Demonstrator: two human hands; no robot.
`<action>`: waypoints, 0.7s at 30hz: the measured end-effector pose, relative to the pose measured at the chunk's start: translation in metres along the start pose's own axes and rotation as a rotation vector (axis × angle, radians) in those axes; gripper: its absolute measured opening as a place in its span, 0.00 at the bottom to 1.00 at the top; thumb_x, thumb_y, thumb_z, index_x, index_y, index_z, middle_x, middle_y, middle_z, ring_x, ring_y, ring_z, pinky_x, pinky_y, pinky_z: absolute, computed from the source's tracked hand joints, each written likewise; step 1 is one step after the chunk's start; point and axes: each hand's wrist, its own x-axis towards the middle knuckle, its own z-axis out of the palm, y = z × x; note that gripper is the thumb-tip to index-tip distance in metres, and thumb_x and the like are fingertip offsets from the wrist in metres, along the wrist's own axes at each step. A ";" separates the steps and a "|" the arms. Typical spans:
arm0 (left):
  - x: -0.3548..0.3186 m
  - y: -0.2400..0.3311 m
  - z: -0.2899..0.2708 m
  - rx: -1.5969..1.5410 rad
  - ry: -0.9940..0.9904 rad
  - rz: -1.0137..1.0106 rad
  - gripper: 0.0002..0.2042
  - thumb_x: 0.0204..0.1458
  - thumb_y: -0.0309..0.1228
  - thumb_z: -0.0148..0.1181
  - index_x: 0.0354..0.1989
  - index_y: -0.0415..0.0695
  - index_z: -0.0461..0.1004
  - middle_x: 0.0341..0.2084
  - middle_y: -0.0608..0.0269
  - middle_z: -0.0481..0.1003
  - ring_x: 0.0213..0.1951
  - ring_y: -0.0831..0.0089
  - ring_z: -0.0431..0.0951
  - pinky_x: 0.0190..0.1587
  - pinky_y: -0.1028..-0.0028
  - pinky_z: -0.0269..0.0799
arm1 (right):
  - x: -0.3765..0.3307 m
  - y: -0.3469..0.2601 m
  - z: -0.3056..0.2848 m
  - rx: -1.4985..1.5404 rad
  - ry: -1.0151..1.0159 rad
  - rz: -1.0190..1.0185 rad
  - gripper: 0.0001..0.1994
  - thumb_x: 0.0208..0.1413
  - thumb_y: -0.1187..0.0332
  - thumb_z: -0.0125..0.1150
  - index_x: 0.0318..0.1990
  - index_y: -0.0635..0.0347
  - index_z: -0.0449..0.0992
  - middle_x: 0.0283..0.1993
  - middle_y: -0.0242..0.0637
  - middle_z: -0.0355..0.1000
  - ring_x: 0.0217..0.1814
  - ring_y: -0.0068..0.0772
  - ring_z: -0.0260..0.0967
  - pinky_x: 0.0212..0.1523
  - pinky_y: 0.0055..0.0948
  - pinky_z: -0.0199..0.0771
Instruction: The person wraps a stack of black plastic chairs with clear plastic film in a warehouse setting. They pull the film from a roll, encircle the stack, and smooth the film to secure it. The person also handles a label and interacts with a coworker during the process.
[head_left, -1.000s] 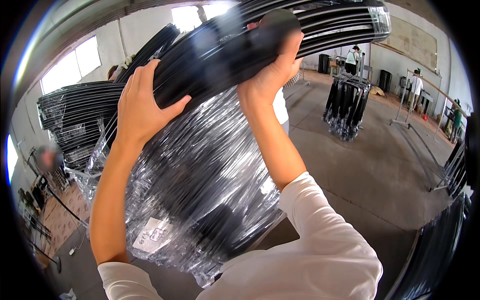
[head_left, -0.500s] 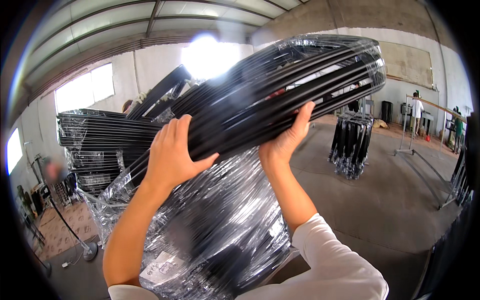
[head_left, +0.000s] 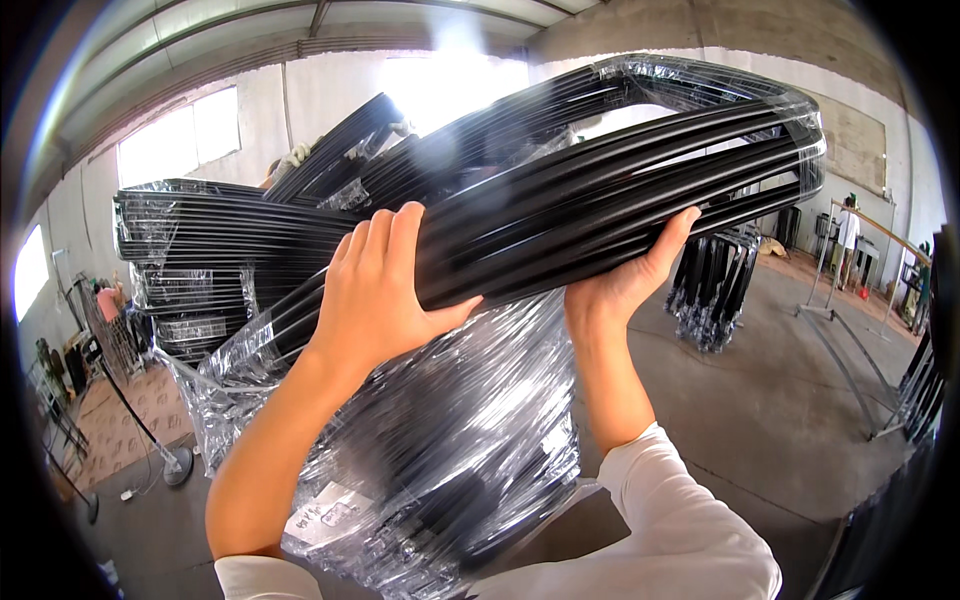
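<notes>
Upper left of the frame: a stack of long black pieces (head_left: 225, 232), film-wrapped at its outer end, just beside the lower-left run of what I hold. Left of centre: my left hand (head_left: 372, 290), fingers pointing up across the near face, thumb spread away from them along the lower edge; clamped on the load between. Centre to upper right: the black bundle (head_left: 600, 195), many slim bars side by side, long axis slanting from lower left up to upper right, its greater length lying to the right of my left hand. Lower centre: a film-wrapped load (head_left: 475, 375), below the bundle; contact between the two, cannot tell. Right of centre: my right hand (head_left: 622, 285), palm beneath the lower edge, thumb raised along the near face, other fingers hidden; clamped on the same bundle and the nearer hand to its clear film wrap (head_left: 812, 145), well apart from it, upper right. Beyond, right: hanging black pieces (head_left: 715, 285), farther back.
</notes>
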 end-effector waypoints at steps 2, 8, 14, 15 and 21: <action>0.000 -0.002 0.000 -0.013 0.006 0.000 0.39 0.33 0.44 0.69 0.50 0.32 0.59 0.38 0.47 0.67 0.41 0.53 0.70 0.45 0.62 0.67 | -0.001 0.000 0.004 0.009 0.009 0.002 0.23 0.59 0.48 0.44 0.43 0.63 0.66 0.37 0.36 0.70 0.37 0.27 0.68 0.41 0.27 0.71; -0.001 -0.003 -0.001 -0.027 -0.012 -0.023 0.39 0.33 0.44 0.69 0.51 0.34 0.60 0.39 0.48 0.67 0.42 0.53 0.70 0.46 0.61 0.66 | 0.001 0.003 0.001 0.047 0.011 0.031 0.22 0.60 0.48 0.43 0.43 0.60 0.67 0.37 0.33 0.70 0.37 0.25 0.68 0.41 0.25 0.71; -0.001 -0.004 0.001 -0.051 0.003 -0.023 0.39 0.33 0.44 0.69 0.52 0.35 0.59 0.39 0.48 0.67 0.42 0.52 0.69 0.46 0.60 0.66 | 0.000 0.002 0.002 0.043 0.030 0.066 0.22 0.60 0.47 0.42 0.43 0.58 0.67 0.37 0.31 0.69 0.38 0.24 0.68 0.42 0.24 0.70; -0.002 -0.005 0.002 -0.051 0.006 -0.026 0.39 0.33 0.45 0.69 0.52 0.35 0.59 0.39 0.48 0.67 0.42 0.52 0.69 0.46 0.60 0.66 | -0.001 0.002 0.003 0.031 0.042 0.072 0.22 0.60 0.47 0.42 0.43 0.58 0.67 0.37 0.31 0.69 0.38 0.24 0.68 0.42 0.24 0.70; -0.003 -0.005 0.003 -0.058 0.017 -0.027 0.39 0.32 0.46 0.69 0.52 0.37 0.59 0.39 0.49 0.67 0.42 0.53 0.70 0.45 0.60 0.66 | -0.006 -0.003 0.009 -0.021 0.049 0.090 0.24 0.58 0.44 0.43 0.44 0.58 0.66 0.39 0.31 0.68 0.41 0.24 0.67 0.44 0.25 0.70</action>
